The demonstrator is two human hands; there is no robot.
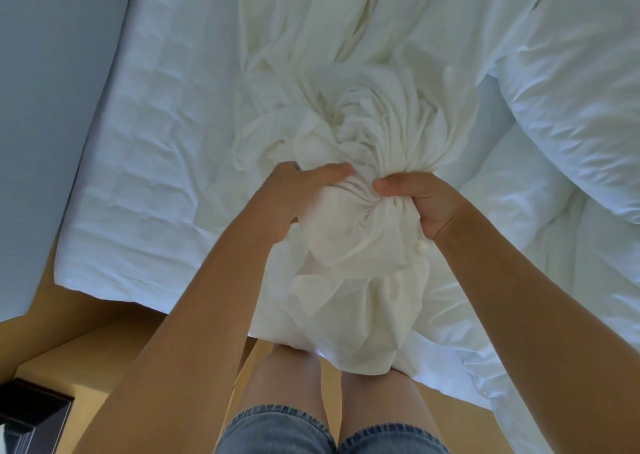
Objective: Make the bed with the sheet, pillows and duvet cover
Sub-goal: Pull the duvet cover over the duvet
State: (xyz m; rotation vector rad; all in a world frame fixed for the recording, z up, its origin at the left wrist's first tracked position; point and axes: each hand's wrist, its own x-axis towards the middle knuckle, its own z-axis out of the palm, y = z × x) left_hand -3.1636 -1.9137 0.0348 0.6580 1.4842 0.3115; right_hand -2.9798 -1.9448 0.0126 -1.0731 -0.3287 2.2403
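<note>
My left hand (298,193) and my right hand (420,204) both grip a crumpled cream-white sheet (349,131). My fingers are curled tight into its gathered folds, and my thumbs are close together. The cloth hangs below my hands toward my knees, and it trails away beyond them across the bed. To the left of my left hand lies a white quilted mattress (145,134), creased. To the right of my right hand sits puffy white bedding (571,82), heaped in soft mounds. Beneath my forearms are a tan floor (90,346) and my frayed blue denim shorts (277,429).
</note>
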